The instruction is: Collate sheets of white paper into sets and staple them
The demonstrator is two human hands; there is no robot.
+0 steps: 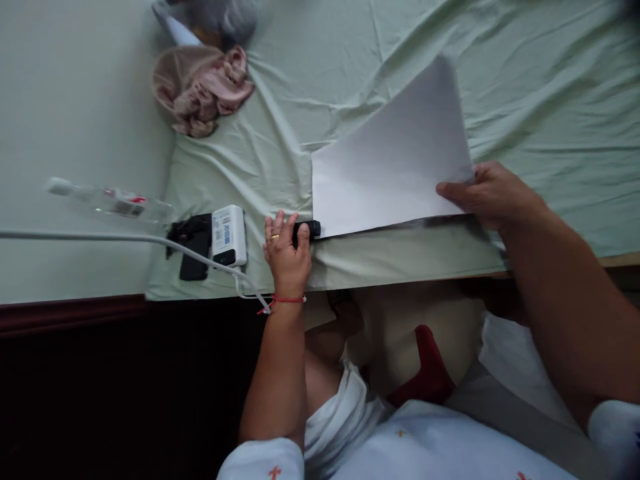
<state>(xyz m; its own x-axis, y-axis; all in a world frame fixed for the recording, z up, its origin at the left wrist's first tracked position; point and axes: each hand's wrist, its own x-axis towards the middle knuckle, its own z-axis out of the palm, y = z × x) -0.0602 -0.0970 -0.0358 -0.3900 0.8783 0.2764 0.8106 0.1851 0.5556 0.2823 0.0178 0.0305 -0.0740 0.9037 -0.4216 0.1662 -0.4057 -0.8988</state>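
At its right edge, a white sheet of paper (390, 160) is pinched between the thumb and fingers of my right hand (500, 193). Its right end is lifted off the green cloth, while the left end lies lower beside my left hand (287, 253). That hand wears a ring and a red wrist string. Its fingers and thumb are around a short black object (315, 229), whose end sticks out to the right by the paper's lower left corner. Most of the object is hidden under the hand, so its kind cannot be made out.
A white box-shaped device (229, 230) with a white cable (125, 237) lies left of my left hand, beside a black phone-like item (196, 257). A clear plastic bottle (113, 200) is farther left. Crumpled pink cloth (205, 87) sits at the back on the green sheet (340, 80).
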